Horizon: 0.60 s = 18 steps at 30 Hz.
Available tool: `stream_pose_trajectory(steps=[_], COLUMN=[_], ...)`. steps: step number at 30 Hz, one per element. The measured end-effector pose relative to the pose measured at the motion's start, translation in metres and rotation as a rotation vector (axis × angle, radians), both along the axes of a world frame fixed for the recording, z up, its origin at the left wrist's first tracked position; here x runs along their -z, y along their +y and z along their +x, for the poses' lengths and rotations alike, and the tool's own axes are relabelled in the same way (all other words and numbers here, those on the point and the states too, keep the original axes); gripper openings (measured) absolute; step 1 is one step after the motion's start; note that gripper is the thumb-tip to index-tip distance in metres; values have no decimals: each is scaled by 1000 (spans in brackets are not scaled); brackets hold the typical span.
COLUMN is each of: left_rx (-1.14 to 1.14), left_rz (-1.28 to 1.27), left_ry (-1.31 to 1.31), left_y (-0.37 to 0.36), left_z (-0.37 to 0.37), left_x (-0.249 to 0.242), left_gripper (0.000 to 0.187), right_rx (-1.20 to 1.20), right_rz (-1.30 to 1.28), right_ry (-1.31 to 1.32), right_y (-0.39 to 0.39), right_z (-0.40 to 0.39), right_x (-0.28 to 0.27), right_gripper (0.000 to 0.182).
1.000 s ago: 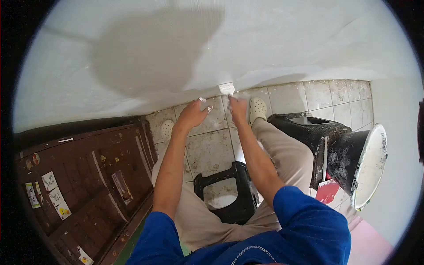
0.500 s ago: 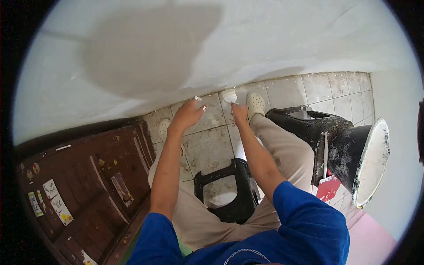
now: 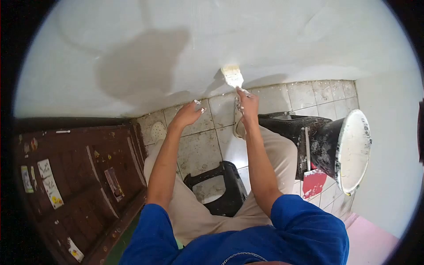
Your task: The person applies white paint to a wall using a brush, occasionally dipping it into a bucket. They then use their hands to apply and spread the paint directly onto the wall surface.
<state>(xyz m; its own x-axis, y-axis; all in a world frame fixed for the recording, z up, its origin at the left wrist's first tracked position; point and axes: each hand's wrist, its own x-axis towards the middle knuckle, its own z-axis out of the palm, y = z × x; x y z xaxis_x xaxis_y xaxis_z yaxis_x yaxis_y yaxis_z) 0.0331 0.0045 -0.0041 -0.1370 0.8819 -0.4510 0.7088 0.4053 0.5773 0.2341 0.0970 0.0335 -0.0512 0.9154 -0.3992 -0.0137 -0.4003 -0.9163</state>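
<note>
My right hand (image 3: 248, 105) is closed around the handle of a wide paintbrush (image 3: 233, 77). Its pale bristles point up the white wall (image 3: 282, 39), low above the floor; they appear to touch it. White paint marks the fingers of this hand. My left hand (image 3: 187, 115) is near the foot of the wall and holds nothing. Its thumb and fingers are apart, and white paint coats their tips.
To the right, a black bucket (image 3: 327, 143) with a white-coated inside leans by a black stool (image 3: 274, 121). A red paint-spotted blade (image 3: 314, 182) hangs below. Another black stool (image 3: 234, 194) is between my legs. A brown door (image 3: 75, 172) with stickers fills the left.
My right hand has raised the paintbrush from near the floor onto the lower wall. My left hand stays in nearly the same place, and the view has shifted slightly.
</note>
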Motion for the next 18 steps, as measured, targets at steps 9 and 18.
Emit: stream_pose_trajectory(steps=[9, 18], left_rx=[-1, 360], left_rz=[84, 404], left_ry=[-255, -410], left_y=[-50, -43], left_z=[63, 252], left_x=[-75, -194], left_gripper=[49, 46], right_rx=[-55, -35], right_rz=[259, 372], right_ry=[-289, -887], right_y=[-50, -87], right_z=[132, 333], right_x=[-159, -282], right_gripper=[22, 32])
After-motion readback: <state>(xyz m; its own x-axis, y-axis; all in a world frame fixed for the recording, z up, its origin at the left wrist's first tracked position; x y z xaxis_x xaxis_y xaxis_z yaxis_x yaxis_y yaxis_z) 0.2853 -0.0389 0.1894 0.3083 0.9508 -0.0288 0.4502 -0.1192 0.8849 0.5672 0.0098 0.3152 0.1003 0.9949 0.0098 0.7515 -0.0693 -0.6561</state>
